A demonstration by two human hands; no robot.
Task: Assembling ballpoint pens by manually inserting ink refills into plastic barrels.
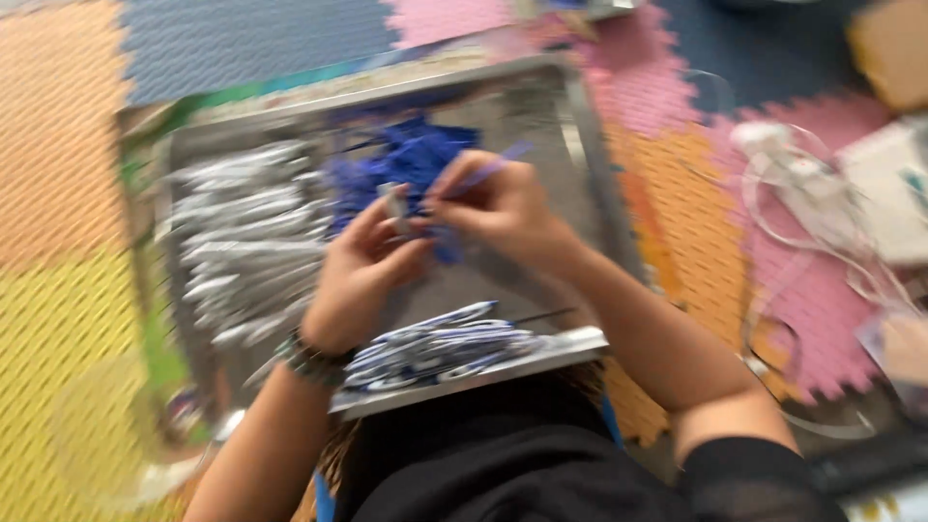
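Over a metal tray (580,145), right hand (503,203) pinches a thin blue pen part (493,169).

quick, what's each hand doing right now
Left hand: closed on a small pale pen piece.
Right hand: pinching a thin blue pen part.

A pale box (894,188) with a teal mark lies at the right edge on the pink mat (773,242); a tan carton (894,48) sits above it, both blurred.
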